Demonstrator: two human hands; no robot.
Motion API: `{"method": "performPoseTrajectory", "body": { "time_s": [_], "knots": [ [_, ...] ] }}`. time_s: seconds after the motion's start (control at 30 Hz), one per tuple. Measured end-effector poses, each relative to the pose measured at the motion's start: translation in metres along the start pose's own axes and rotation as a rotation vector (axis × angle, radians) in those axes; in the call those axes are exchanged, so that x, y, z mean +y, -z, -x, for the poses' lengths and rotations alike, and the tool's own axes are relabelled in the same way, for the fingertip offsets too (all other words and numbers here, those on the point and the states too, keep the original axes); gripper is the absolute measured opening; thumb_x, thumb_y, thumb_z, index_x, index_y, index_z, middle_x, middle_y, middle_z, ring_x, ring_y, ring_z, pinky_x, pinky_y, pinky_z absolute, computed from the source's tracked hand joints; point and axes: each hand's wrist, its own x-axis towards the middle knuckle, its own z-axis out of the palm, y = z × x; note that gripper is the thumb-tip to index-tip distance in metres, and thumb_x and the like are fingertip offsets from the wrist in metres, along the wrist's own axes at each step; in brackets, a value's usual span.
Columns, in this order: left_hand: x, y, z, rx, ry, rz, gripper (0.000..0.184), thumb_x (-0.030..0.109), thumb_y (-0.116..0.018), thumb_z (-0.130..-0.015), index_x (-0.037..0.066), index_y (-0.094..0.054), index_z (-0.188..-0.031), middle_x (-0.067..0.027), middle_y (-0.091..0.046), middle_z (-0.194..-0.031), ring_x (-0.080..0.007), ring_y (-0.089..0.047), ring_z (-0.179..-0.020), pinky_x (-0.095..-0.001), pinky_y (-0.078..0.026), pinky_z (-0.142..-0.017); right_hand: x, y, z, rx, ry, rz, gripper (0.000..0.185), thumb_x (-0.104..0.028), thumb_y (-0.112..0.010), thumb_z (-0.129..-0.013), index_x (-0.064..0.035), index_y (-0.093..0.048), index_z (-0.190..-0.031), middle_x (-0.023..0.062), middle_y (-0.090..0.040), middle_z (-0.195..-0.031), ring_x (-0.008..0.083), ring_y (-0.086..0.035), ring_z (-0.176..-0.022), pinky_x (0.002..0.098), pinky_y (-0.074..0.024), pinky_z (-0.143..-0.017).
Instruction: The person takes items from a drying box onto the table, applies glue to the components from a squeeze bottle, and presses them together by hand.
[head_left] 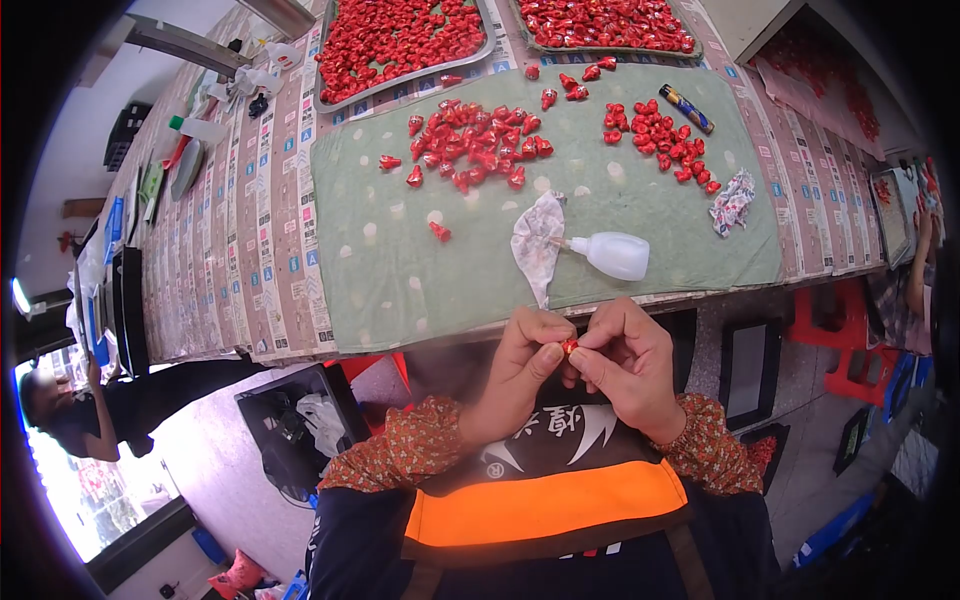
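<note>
Close to my chest, at the table's front edge, a small glossy red piece with a bit of gold (pixel 569 346) is pinched between both hands. My left hand (pixel 515 365) has thumb and forefinger closed on its left side. My right hand (pixel 637 366) grips it from the right, fingers curled in. Fingertips hide most of the piece, so its exact kind is unclear. Just beyond my hands, a white squeeze bottle (pixel 617 256) lies on its side, its nozzle over a crumpled patterned cloth (pixel 538 240). A single red piece (pixel 439 231) lies to their left.
A green spotted cloth (pixel 370 270) covers the table's middle, bearing a larger red pile (pixel 475 145) and a smaller one (pixel 655 135). Two trays (pixel 488 45) (pixel 700 50) of red pieces stand behind. A dark tube (pixel 687 108) and another rag (pixel 733 203) lie right. People stand at both sides.
</note>
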Motion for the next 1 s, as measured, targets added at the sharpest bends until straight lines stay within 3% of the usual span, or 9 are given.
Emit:
{"method": "performPoseTrajectory", "body": {
  "time_s": [0.17, 0.23, 0.4, 0.47, 0.53, 0.67, 0.8, 1.0],
  "knots": [
    [0.006, -0.003, -0.003, 0.0, 0.032, 0.006, 0.013, 0.016, -0.048, -0.102, 0.008, -0.044, -0.113, -0.0087, -0.049, -0.106, -0.013, -0.052, -0.083, -0.0269, -0.046, -0.073, -0.008, 0.003, 0.001, -0.009, -0.084, -0.017, 0.014, 0.001, -0.064, -0.089, -0.0042, -0.051, -0.087, 0.0, -0.059, -0.081, 0.0011, -0.056, -0.066, 0.0159, -0.0417, -0.055],
    [0.014, -0.007, -0.004, 0.105, 0.234, 0.131, 0.015, 0.02, -0.049, -0.103, 0.009, -0.044, -0.112, -0.0057, -0.052, -0.098, -0.0117, -0.053, -0.077, -0.0261, -0.047, -0.069, -0.009, 0.006, 0.0, -0.025, -0.103, -0.024, 0.012, 0.001, -0.064, -0.09, -0.0029, -0.053, -0.093, 0.0026, -0.06, -0.085, 0.0037, -0.058, -0.069, 0.0168, -0.0447, -0.055],
    [0.028, -0.01, -0.009, 0.179, 0.412, 0.316, 0.016, 0.025, -0.05, -0.102, 0.01, -0.045, -0.105, -0.0028, -0.053, -0.087, -0.0107, -0.051, -0.065, -0.0251, -0.044, -0.058, -0.008, 0.013, -0.002, -0.07, -0.119, -0.009, 0.016, 0.0, -0.063, -0.091, -0.0007, -0.056, -0.105, 0.0056, -0.061, -0.095, 0.0062, -0.06, -0.076, 0.0187, -0.0486, -0.06],
    [0.033, -0.009, -0.009, 0.188, 0.452, 0.381, 0.016, 0.026, -0.05, -0.102, 0.01, -0.045, -0.103, -0.0024, -0.053, -0.084, -0.0105, -0.05, -0.062, -0.0249, -0.042, -0.054, 0.002, 0.018, -0.004, -0.108, 0.107, 0.316, 0.017, 0.0, -0.063, -0.09, -0.0001, -0.058, -0.106, 0.0044, -0.061, -0.095, 0.0069, -0.06, -0.079, 0.0194, -0.0479, -0.064],
    [0.035, -0.008, -0.009, 0.201, 0.538, 0.5, 0.017, 0.027, -0.05, -0.102, 0.012, -0.044, -0.098, -0.002, -0.053, -0.082, -0.0104, -0.049, -0.059, -0.0248, -0.04, -0.051, -0.003, 0.017, -0.006, -0.097, 0.155, 0.401, 0.015, 0.001, -0.063, -0.089, 0.0003, -0.059, -0.104, 0.004, -0.061, -0.094, 0.0071, -0.059, -0.078, 0.0196, -0.0474, -0.065],
    [0.04, -0.011, -0.01, 0.246, 0.563, 0.467, 0.017, 0.027, -0.051, -0.102, 0.012, -0.043, -0.096, -0.0014, -0.052, -0.079, -0.0098, -0.047, -0.057, -0.0238, -0.038, -0.049, -0.011, 0.009, -0.008, -0.023, 0.264, 0.508, 0.014, 0.002, -0.066, -0.086, -0.0009, -0.063, -0.099, 0.0048, -0.06, -0.086, 0.0087, -0.057, -0.068, 0.0219, -0.0449, -0.059],
    [0.039, -0.014, -0.009, 0.349, 0.531, 0.304, 0.016, 0.025, -0.053, -0.101, 0.013, -0.045, -0.095, -0.0013, -0.052, -0.077, -0.0091, -0.046, -0.054, -0.0226, -0.036, -0.045, -0.008, 0.01, -0.008, -0.026, 0.271, 0.525, 0.014, 0.002, -0.066, -0.085, -0.0008, -0.063, -0.098, 0.0051, -0.06, -0.087, 0.0089, -0.057, -0.068, 0.0223, -0.0445, -0.058],
    [0.036, -0.017, -0.007, 0.368, 0.499, 0.243, 0.014, 0.022, -0.055, -0.1, 0.013, -0.046, -0.095, -0.0017, -0.052, -0.075, -0.009, -0.045, -0.049, -0.0221, -0.035, -0.04, -0.004, 0.01, -0.005, 0.004, 0.093, 0.43, 0.008, 0.0, -0.066, -0.087, -0.0011, -0.062, -0.095, 0.0018, -0.06, -0.082, 0.0041, -0.053, -0.067, 0.0205, -0.0425, -0.057]
  ]
}}
